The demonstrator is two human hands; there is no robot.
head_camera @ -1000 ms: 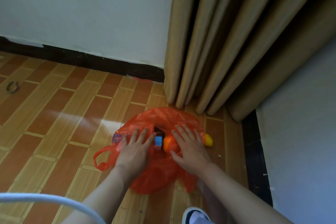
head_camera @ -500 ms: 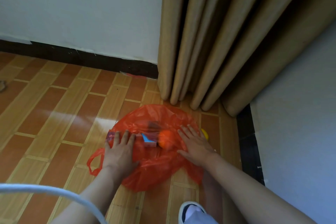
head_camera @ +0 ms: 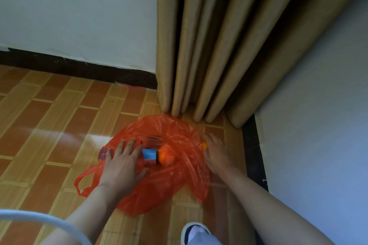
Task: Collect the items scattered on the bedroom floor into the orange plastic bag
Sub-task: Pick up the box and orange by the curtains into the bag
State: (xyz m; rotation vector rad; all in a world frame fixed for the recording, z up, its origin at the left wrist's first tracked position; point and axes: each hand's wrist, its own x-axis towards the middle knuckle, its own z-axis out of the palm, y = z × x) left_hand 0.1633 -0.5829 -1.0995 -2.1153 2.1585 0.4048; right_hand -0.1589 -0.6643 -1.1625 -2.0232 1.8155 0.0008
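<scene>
The orange plastic bag [head_camera: 175,181] lies spread flat on the wooden floor [head_camera: 39,125] below the curtain. On it sit a blue and white small box [head_camera: 149,155] and an orange ball [head_camera: 166,155], with a dark item [head_camera: 153,139] just behind them. A purple packet [head_camera: 103,153] pokes out at the bag's left edge. My left hand [head_camera: 123,165] rests flat on the bag, fingers spread, beside the box. My right hand [head_camera: 216,154] lies flat at the bag's right edge, blurred, over a small yellow-orange item [head_camera: 204,146].
Tan curtains [head_camera: 219,45] hang to the floor just behind the bag. A white wall [head_camera: 318,125] with a dark skirting stands close on the right. My slippered foot [head_camera: 196,232] is at the bottom. A white cable [head_camera: 39,223] curves across the lower left.
My right hand has slid right from the orange ball to the bag's right edge. My left hand stays flat on the bag's left part. The camera view has shifted slightly.
</scene>
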